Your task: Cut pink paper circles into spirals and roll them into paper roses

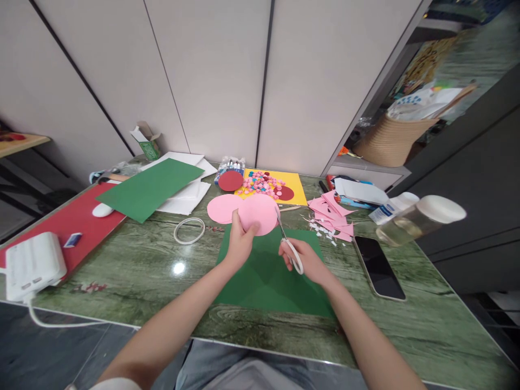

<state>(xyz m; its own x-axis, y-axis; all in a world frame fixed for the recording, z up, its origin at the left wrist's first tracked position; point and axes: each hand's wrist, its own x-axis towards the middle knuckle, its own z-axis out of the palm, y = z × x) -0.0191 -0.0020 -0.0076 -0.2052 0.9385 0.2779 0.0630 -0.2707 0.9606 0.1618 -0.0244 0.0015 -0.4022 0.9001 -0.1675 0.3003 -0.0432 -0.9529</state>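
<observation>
Head view, centre of the frame: my left hand (240,241) pinches a pink paper disc (260,212) while my right hand (307,261) grips the scissors (296,254) at its right edge. Another pink circle (222,209), just left, looks finished; offcuts (331,213) lie right of centre. Probably only edge-trimming remains on mine.

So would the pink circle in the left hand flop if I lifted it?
Probably just slightly: the pink circle looks flat while the left hand holds its edge. It's likely light and easily creased, since it looks thin.
</observation>
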